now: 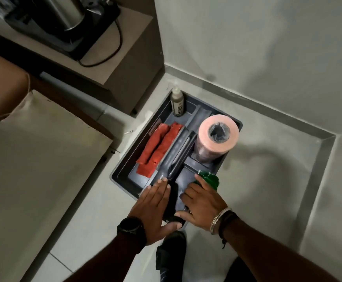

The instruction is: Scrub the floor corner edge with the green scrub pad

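I stand over the grey caddy [125, 159] that sits on the floor close to the wall corner, so everything I need is within a stoop of the edge I mean to scrub; my right hand [201, 202] reaches into the near right corner of the caddy, where the green scrub pad [210, 180] lies against the rim, partly under my fingers; those fingers are loosely spread and resting over the pad, not yet closed round it as far as I can see, so I judge the pick-up is only beginning. My left hand [153, 208] lies flat with the fingers apart over the near end of the caddy beside the central handle [178, 153], probably to steady the caddy while the other hand pulls the pad free. The red cloths [158, 147] lie folded along the left compartment, the pink roll [218, 132] stands upright in the right one, and the small bottle [177, 103] stands in the far corner; none of them is wanted now. The floor corner edge [329, 139], a grey strip where floor meets wall, lies well apart to the right; the scrubbing itself has not started.
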